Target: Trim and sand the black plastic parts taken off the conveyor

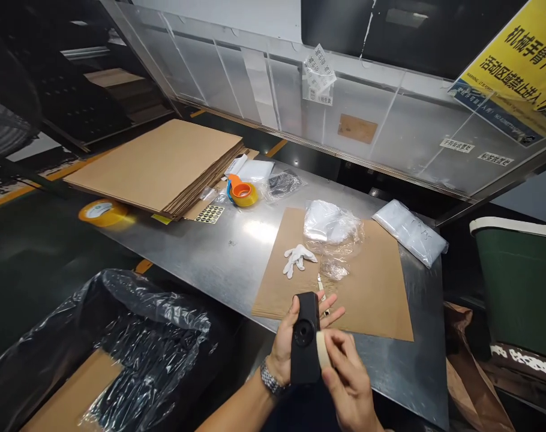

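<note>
My left hand, a metal-band watch at its wrist, grips a long flat black device with a round dial-like part on its face. The fingers of that hand show past the device's far side. In my right hand, a cream-coloured pad with a rounded edge is pinched between thumb and fingers, at the device's right side. Whether the pad is foam or something else I cannot tell. Beyond my hands, a utility knife lies on a cardboard sheet, partly hidden by my left fingers. A white glove lies nearby.
Clear plastic bags rest on the cardboard, with a white packet at right. A cardboard stack, tape dispenser, sticker sheet and yellow tape roll occupy the metal table's left. A black-lined bin stands front left, a green bin right.
</note>
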